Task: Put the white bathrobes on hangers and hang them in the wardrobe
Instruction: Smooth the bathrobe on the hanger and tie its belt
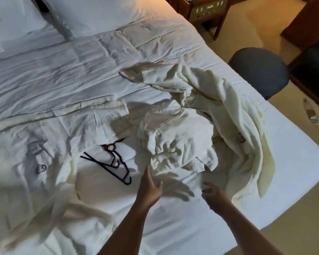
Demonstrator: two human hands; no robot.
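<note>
Near bed edge (317,159), 2 empty hands (149,188) (213,195)

Hangers (114,162) on bed (81,70), btwn left robe (35,162) & right robe (201,126).

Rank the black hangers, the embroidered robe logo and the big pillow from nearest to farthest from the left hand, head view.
1. Black hangers, just left of the left hand.
2. Embroidered logo, far left on the spread robe.
3. Big pillow, far end of the bed.
</note>
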